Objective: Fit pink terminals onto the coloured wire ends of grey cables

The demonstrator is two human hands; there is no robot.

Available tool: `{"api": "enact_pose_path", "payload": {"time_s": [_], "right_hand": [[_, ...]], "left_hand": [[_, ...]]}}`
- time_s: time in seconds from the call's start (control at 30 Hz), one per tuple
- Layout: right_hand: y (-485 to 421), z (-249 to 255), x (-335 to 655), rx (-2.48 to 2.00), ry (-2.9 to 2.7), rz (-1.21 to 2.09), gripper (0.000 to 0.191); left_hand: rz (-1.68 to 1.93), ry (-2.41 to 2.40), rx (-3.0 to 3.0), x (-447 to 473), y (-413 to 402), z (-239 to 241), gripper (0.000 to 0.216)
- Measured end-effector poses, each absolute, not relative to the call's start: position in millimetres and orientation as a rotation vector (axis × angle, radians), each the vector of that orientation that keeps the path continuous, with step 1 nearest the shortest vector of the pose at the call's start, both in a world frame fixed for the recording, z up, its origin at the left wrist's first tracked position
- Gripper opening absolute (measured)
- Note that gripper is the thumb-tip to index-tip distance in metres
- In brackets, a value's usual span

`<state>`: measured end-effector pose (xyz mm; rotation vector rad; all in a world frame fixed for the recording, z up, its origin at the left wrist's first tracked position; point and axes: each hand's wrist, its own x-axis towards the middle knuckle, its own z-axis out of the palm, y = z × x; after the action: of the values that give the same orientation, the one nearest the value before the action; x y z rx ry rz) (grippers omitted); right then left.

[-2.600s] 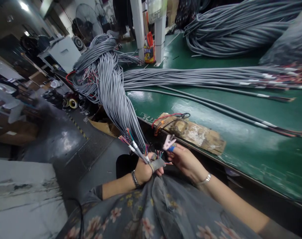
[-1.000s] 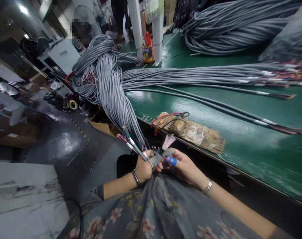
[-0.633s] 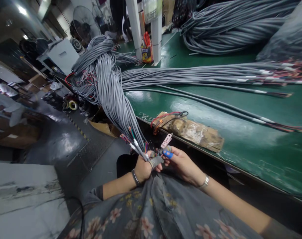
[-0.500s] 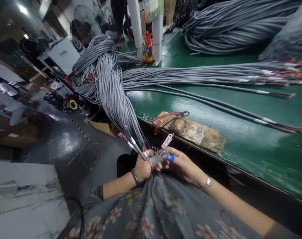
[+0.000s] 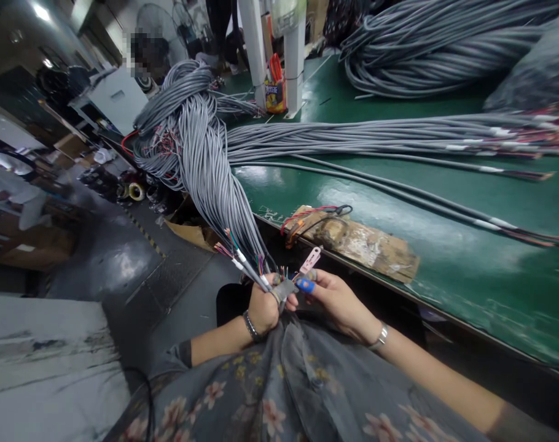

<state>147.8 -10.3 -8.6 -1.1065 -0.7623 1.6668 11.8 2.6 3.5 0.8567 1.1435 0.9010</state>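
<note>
My left hand [image 5: 263,307] is closed round the ends of several grey cables [image 5: 215,184], whose stripped coloured wires [image 5: 228,253] fan out above my fist. My thumb wears a grey finger cot. My right hand [image 5: 332,298] is pinched against those wire ends, with a blue finger cot [image 5: 306,285] on one fingertip and a small pink tag-like tool [image 5: 309,260] sticking up from its grip. Both hands hover over my lap, just off the edge of the green bench [image 5: 399,202].
A worn cardboard pad [image 5: 367,242] with red and black leads lies at the bench edge. Long grey cable bundles [image 5: 399,135] stretch across the bench, and a big coil [image 5: 436,43] sits at the back. White posts [image 5: 295,55], a fan and a person stand at the far left.
My right hand has drawn in towards my left fist and the wire ends; the pink tool stays upright in it. The cable bundle in my left hand barely moved.
</note>
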Motion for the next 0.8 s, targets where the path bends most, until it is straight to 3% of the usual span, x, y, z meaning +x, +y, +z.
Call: {"api": "enact_pose_path", "payload": {"time_s": [0.27,0.4,0.5,0.67,0.8], "right_hand": [[-9,-15,155,-0.943,-0.540,1.761,0.037],[2,-16,161,-0.866,-0.471,1.790,0.045],[7,-14,159,-0.896,-0.644,1.660,0.047],[5,-17,156,-1.182,-0.886,1.170,0.055],[8,-21,153,-1.031,-0.795,1.363,0.058]], "left_hand": [[0.991,1.096,0.727,13,1,9,0.044],[0.977,1.030,0.692,15,1,16,0.043],[0.921,0.997,0.699,20,2,21,0.046],[0.912,1.032,0.683,28,4,21,0.045],[0.929,1.065,0.693,32,5,18,0.044]]}}
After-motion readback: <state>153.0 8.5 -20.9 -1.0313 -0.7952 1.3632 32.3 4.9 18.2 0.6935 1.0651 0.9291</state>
